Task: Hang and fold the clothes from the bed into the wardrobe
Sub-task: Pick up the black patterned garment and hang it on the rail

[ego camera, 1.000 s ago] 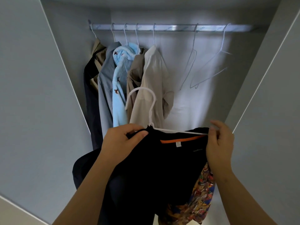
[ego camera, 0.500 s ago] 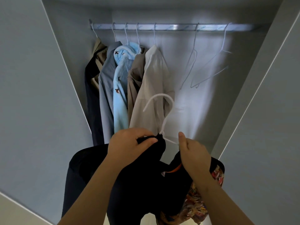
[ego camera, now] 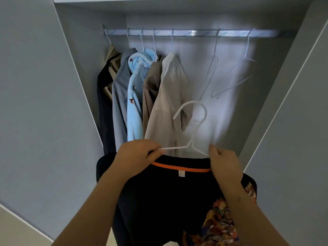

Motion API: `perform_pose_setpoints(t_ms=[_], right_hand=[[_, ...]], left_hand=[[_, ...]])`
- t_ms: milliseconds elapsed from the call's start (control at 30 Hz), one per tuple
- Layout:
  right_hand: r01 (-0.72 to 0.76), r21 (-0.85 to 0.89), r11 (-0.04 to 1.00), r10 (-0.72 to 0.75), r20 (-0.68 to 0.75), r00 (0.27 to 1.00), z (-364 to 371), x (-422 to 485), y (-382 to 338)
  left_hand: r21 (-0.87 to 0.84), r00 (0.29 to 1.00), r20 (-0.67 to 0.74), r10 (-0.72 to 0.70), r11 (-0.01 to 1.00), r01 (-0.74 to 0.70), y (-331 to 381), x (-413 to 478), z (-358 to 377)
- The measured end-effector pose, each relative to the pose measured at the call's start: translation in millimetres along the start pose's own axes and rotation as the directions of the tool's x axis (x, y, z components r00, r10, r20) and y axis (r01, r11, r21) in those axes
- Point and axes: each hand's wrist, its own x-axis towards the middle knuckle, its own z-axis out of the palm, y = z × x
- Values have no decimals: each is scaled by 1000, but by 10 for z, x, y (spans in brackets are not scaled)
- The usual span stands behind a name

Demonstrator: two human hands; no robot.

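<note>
1. Grey wardrobe [ego camera: 83, 71] stands open, with a lit metal rail [ego camera: 195, 32] across its top and a grey door panel [ego camera: 35, 112] swung out on either side.
2. Left hand [ego camera: 136, 157] has its fingers curled round the left arm of a white hanger [ego camera: 193, 125], gripping it together with the neck edge of a black garment [ego camera: 168, 192].
3. Right hand [ego camera: 223, 162] has its fingers folded in and its thumb raised, pinching the hanger's right arm where the wire meets the neckline.
4. Both hands are level and apart, with the hanger's hook upright between them, below the rail and not on it.
5. The black garment has an orange neck band and hangs down in front of the person; a patterned cloth [ego camera: 220, 222] shows at its lower right.
6. Five clothes hang at the left end of the rail: a dark garment [ego camera: 104, 107], a grey shirt [ego camera: 120, 89], a light blue fleece [ego camera: 136, 96], a brown shirt [ego camera: 150, 89] and a cream shirt [ego camera: 170, 103].
7. Two empty hangers [ego camera: 209, 75] hang on the rail to the right.
8. Pale floor [ego camera: 14, 231] shows at the lower left.
</note>
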Motion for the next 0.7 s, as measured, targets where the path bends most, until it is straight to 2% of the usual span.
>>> perform_pose_setpoints(t_ms=[100, 267, 333, 433, 500, 600, 700], right_hand=[[116, -17, 993, -117, -48, 992, -54, -5, -14], [283, -124, 951, -302, -183, 936, -128, -48, 55], [355, -141, 924, -375, -153, 914, -112, -56, 19], [509, -179, 842, -514, 23, 857, -91, -62, -42], [524, -213, 825, -503, 145, 852, -99, -55, -50], [422, -222, 879, -348, 304, 887, -156, 2, -35], [323, -198, 925, -234, 372, 898, -245, 49, -7]], left_hand=[[36, 992, -120, -26, 999, 31, 54, -13, 40], [-11, 928, -365, -75, 997, 76, 37, -49, 16], [-24, 907, -414, -73, 997, 69, 79, -28, 36], [-72, 925, -373, -69, 996, 45, 154, -5, 101], [-85, 938, -338, -72, 995, 46, 178, -21, 154], [-82, 951, -301, -71, 995, 49, 157, -24, 234], [-183, 980, -168, -103, 981, 72, 150, 42, 294]])
